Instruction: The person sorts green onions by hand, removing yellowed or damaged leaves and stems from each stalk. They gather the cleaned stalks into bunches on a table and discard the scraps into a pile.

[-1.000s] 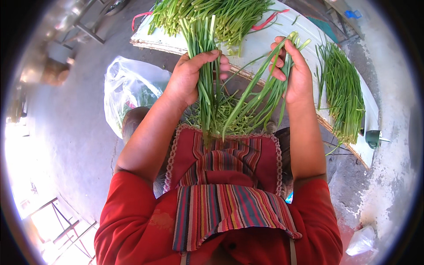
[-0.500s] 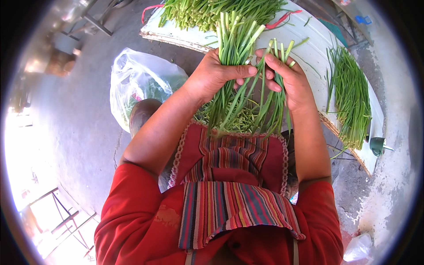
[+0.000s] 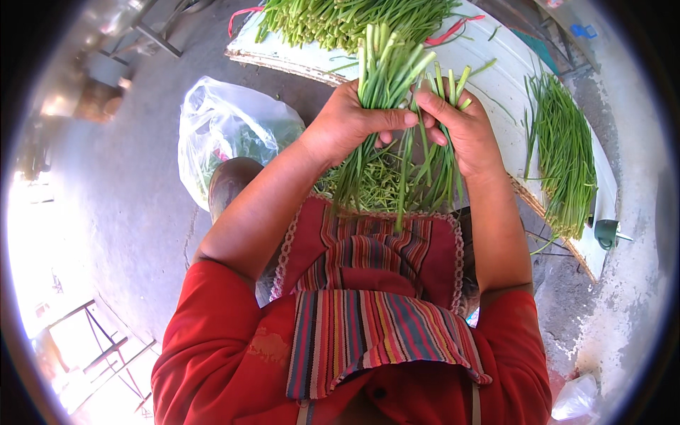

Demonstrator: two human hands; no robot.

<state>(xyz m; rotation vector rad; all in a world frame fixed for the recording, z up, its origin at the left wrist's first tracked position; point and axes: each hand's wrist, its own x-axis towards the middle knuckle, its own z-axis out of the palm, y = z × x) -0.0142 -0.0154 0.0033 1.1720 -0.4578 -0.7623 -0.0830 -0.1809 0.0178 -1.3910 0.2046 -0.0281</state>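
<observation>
My left hand [image 3: 341, 129] is closed around a thick bunch of garlic chives [image 3: 382, 74], pale cut ends up and green leaves hanging down. Close beside it, my right hand [image 3: 464, 133] grips a thinner bunch of chives [image 3: 445, 173]. Thumbs and fingertips of both hands nearly meet, with a few loose stalks between them. Below the hands, a heap of green scraps [image 3: 379, 185] shows beyond the red apron [image 3: 287, 241] on my lap.
A white board [image 3: 513, 92] curves ahead and to the right. On it lie a large pile of chives [image 3: 347, 21] with a red ribbon [image 3: 453, 30] and a neat bundle of chives [image 3: 563, 159]. A clear plastic bag [image 3: 223, 127] of greens stands on the floor at left.
Both hands stay close together, and the left bunch has tilted slightly rightward. A few stalks between the hands have shifted, one now hanging lower over the apron.
</observation>
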